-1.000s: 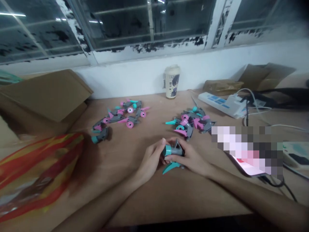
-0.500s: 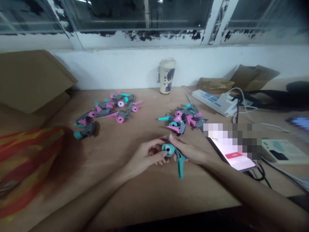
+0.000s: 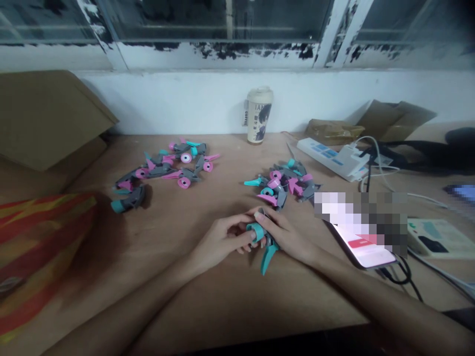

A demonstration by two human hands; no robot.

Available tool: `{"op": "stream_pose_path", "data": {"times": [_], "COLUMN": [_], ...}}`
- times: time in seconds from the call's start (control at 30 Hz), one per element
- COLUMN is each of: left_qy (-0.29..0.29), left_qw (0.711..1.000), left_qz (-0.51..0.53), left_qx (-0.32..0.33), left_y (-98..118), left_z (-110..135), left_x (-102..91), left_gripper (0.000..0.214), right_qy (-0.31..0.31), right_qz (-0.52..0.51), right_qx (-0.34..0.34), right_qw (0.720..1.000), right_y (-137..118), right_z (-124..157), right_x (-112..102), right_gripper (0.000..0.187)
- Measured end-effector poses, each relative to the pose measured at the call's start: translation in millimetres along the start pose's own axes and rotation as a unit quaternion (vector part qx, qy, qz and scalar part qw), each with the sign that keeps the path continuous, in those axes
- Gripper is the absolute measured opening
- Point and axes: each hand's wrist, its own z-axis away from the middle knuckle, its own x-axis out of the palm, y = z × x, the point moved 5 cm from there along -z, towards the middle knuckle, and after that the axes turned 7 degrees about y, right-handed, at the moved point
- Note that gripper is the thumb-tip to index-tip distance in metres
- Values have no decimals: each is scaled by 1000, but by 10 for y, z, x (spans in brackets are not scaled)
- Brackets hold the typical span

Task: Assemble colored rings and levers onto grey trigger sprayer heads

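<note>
Between my two hands, above the near middle of the table, is a trigger spray head [image 3: 269, 254] with a grey body, a teal trigger and a teal collar. My left hand [image 3: 227, 236] is closed around the collar, its thumb pressed against the side. My right hand [image 3: 289, 235] grips the grey body, thumb on top, and hides much of it. The teal trigger sticks out below, toward me. Just beyond my hands lies a pile of grey spray heads [image 3: 285, 183] with pink and teal parts. Another loose group of spray heads [image 3: 163, 170] spreads out on the left.
A phone [image 3: 365, 247] with a lit screen lies right of my hands, cables beside it. Behind are a power strip [image 3: 328, 157] and a coffee cup [image 3: 260, 116] by the wall. Cardboard [image 3: 48, 118] and a red-yellow striped bag [image 3: 44, 257] occupy the left side.
The spray head has turned in my hands: its trigger now points further left, and the collar's white inner face no longer shows. The piles lie as before; the view has shifted slightly.
</note>
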Motion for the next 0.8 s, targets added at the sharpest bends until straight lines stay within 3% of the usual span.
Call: {"op": "stream_pose_path", "data": {"times": [0.17, 0.5, 0.8], "left_qy": [-6, 20, -36], "left_qw": [1000, 1000, 997], "left_qz": [9, -3, 22], "left_qx": [-10, -11, -67], "left_y": [-6, 14, 77], "left_z": [-26, -21, -19], "left_x": [-15, -21, -30], "left_gripper": [15, 26, 27], "right_qy": [36, 61, 39], "right_qz": [40, 47, 63], "right_qx": [-47, -79, -97], "right_qw": [997, 994, 992], "right_y": [-15, -38, -97], "right_z": [20, 59, 112], "right_x": [-28, -18, -1], "right_gripper": [29, 25, 24]}}
